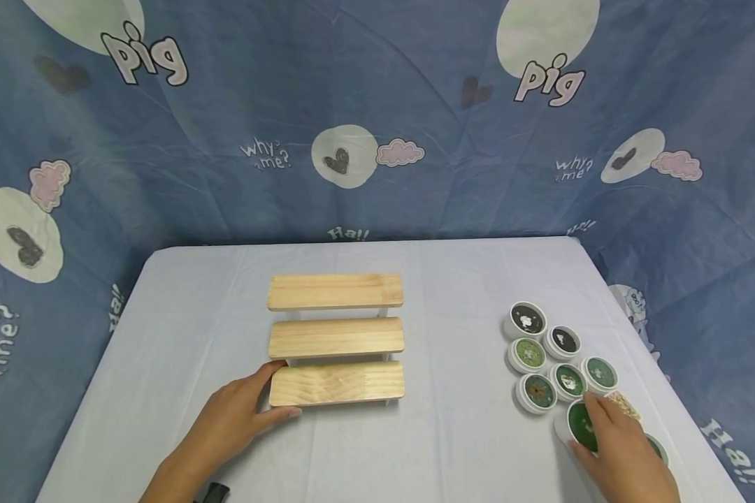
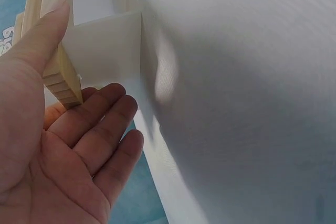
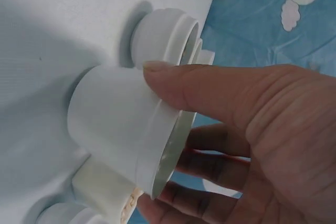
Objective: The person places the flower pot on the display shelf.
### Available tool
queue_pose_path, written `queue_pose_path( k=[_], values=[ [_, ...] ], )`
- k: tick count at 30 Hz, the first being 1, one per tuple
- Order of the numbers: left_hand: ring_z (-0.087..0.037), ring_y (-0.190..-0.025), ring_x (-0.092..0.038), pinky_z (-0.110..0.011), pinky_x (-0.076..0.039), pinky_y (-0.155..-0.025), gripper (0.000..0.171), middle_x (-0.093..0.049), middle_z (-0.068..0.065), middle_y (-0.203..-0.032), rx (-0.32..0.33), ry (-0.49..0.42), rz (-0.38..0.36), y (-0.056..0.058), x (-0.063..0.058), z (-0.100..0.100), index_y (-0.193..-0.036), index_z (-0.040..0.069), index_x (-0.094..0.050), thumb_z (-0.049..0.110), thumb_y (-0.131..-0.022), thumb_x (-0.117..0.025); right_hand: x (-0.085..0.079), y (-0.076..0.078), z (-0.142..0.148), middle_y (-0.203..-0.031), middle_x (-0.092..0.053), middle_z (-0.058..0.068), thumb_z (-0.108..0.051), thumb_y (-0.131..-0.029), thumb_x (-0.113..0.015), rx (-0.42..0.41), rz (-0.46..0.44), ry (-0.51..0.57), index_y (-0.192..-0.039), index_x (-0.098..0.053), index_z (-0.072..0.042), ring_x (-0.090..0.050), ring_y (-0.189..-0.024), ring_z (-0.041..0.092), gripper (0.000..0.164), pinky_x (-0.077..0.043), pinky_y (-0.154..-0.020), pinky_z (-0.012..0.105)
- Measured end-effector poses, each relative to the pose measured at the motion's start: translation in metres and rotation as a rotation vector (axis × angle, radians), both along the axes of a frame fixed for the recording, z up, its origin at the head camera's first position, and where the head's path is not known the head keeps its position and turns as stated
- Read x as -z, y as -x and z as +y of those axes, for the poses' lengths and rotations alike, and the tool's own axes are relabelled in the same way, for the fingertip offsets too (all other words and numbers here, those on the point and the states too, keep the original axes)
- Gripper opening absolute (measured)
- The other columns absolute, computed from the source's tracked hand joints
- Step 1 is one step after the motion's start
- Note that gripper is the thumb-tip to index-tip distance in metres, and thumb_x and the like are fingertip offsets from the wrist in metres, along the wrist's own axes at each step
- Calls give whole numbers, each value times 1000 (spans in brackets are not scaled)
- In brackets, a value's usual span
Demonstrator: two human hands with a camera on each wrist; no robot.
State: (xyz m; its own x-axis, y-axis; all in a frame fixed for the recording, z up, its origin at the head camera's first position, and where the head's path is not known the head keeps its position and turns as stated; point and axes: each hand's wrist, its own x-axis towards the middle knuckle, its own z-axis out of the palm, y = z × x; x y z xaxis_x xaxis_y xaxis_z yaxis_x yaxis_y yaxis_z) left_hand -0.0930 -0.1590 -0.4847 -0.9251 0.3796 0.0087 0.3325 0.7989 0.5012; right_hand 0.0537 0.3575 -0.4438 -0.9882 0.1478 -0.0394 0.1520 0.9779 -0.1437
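A three-tier stepped stand has light wooden boards on pale supports and stands mid-table. My left hand holds the left end of its lowest board, thumb at the near edge and a finger at the far edge. In the left wrist view the thumb lies against the wood, the other fingers loosely bent. At the right, my right hand grips the rim of a white pot with a green top. Its thumb is on the pot's near side, and the hand partly covers neighbouring pots.
Several small round white pots with green or dark tops cluster beyond the gripped pot. A container with beige contents sits beside the right hand. A white cloth covers the table; blue printed fabric hangs behind. A black object lies near the left forearm.
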Motion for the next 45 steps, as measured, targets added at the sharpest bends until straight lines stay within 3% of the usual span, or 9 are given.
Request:
queue_pose_path(
  k=[4,12,23,34,45],
  values=[
    [-31,-104,-64,-51,-51,-83,80,-66,-10,-119,-3,-11,-8,0,0,1,-136,18,-51,67,-75,-68,0,-1,0,-121,-51,30,-21,-64,-88,-45,89,-3,-127,-50,12,-50,-108,51,81,-41,-89,63],
    [-34,-109,-61,-54,-49,-87,82,-64,-14,-122,-24,-24,-45,0,-1,2,-138,18,-50,64,-74,-72,-4,0,-2,-127,-49,27,-31,-67,-87,6,-18,21,-130,-51,8,-47,-115,50,82,-42,-89,64],
    [-34,-112,-60,-53,-50,-88,83,-62,-14,-126,-15,-43,-42,1,1,1,-138,15,-50,60,-73,-75,-13,3,-12,-124,-52,24,-39,-68,-86,1,-69,46,-131,-53,5,-50,-112,47,83,-45,-85,62],
    [-35,-113,-60,-54,-49,-89,83,-61,-14,-127,-16,-40,-36,1,2,0,-138,15,-50,60,-73,-74,-21,7,-25,-121,-55,19,-46,-67,-84,-25,-96,56,-131,-57,-2,-53,-109,46,82,-48,-79,60],
    [-35,-113,-59,-54,-49,-89,82,-61,-14,-127,-16,-43,-40,1,3,0,-138,16,-51,60,-73,-74,-23,10,-39,-118,-58,11,-44,-66,-86,-107,-51,61,-132,-58,-11,-59,-103,37,78,-52,-76,54]
  ],
)
